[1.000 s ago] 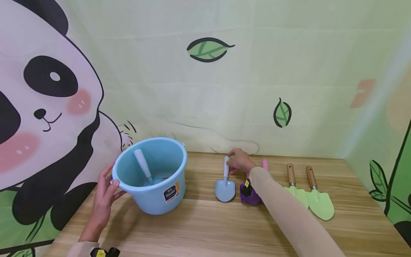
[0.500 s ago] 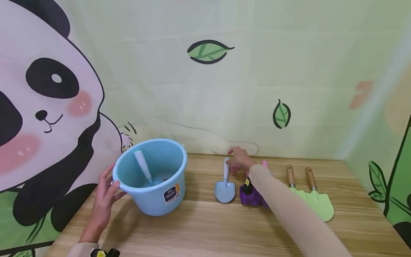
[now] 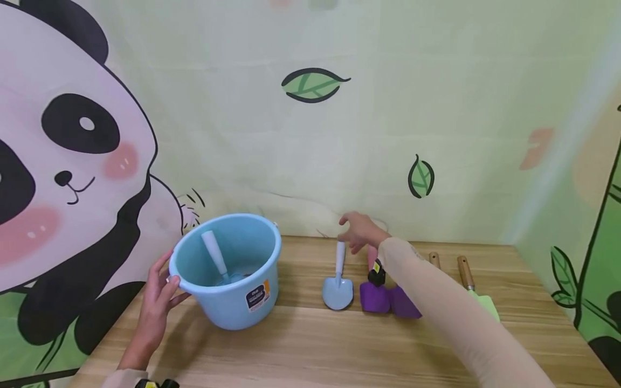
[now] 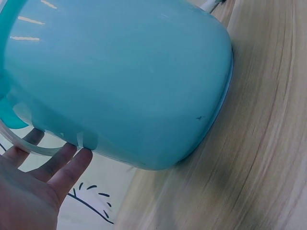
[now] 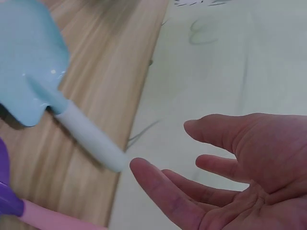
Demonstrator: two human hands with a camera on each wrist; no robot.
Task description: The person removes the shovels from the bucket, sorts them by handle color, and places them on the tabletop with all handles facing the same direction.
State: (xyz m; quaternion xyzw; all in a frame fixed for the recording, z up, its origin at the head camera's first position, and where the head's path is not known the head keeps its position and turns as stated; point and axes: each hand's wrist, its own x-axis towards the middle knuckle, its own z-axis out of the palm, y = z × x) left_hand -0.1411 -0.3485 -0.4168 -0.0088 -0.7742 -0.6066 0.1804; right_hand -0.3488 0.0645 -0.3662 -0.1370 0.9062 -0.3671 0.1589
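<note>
On the left of the table stands a light-blue bucket. My left hand rests against its side just under the rim; in the left wrist view the straight fingers touch the outer wall beside the white handle. Inside the bucket leans a blue hand trowel with a pale handle. My right hand hovers, fingers apart and holding nothing, just past the handle end of another blue trowel lying on the table. In the right wrist view a small gap separates the fingertips from that handle.
Two purple trowels with pink handles lie partly under my right sleeve. Farther right lie green trowels with wooden handles, mostly covered by the arm. A printed cloth wall rises at the table's back edge.
My right hand has lifted slightly up and away from the blue trowel's handle. The right sleeve now covers more of the green trowels. My left hand stays on the bucket.
</note>
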